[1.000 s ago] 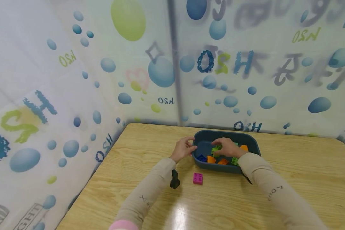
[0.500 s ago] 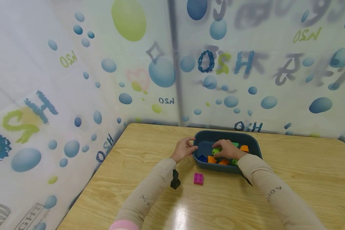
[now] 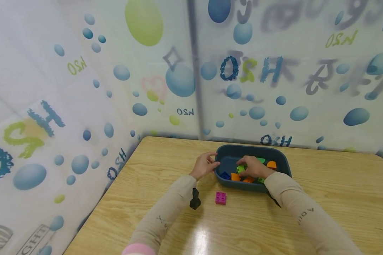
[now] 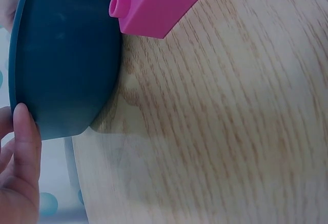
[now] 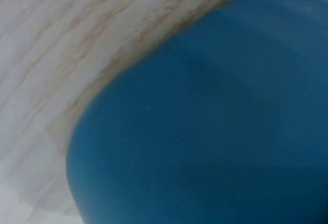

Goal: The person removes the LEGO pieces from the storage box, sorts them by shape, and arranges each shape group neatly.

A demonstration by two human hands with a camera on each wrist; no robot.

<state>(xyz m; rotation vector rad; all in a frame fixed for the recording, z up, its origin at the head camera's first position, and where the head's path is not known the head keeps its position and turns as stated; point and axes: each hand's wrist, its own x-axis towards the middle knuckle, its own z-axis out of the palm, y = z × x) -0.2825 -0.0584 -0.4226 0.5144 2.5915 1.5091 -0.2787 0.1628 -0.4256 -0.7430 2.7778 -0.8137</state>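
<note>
In the head view a dark blue tray (image 3: 227, 163) stands near the back of the table, with several toy building blocks inside. My left hand (image 3: 205, 166) grips the tray's left end. In the left wrist view, the thumb (image 4: 26, 137) lies against the outer wall by the rim. My right hand (image 3: 255, 167) reaches into the tray and pinches a light green block (image 3: 240, 168), partly hidden by the fingers. A navy block (image 3: 225, 175), orange blocks (image 3: 235, 177) and a green block (image 3: 261, 180) lie around it. The right wrist view is filled by the tray's outer wall (image 5: 205, 121).
A pink building block (image 3: 221, 198) sits on the wooden table (image 3: 274, 226) in front of the tray. The dark wrist camera (image 3: 195, 199) shows beside the left sleeve. A printed curtain (image 3: 210, 106) hangs behind the table.
My right hand has shifted slightly right and toward me inside the tray, with the light green block at its fingers. The left hand keeps its place on the tray.
</note>
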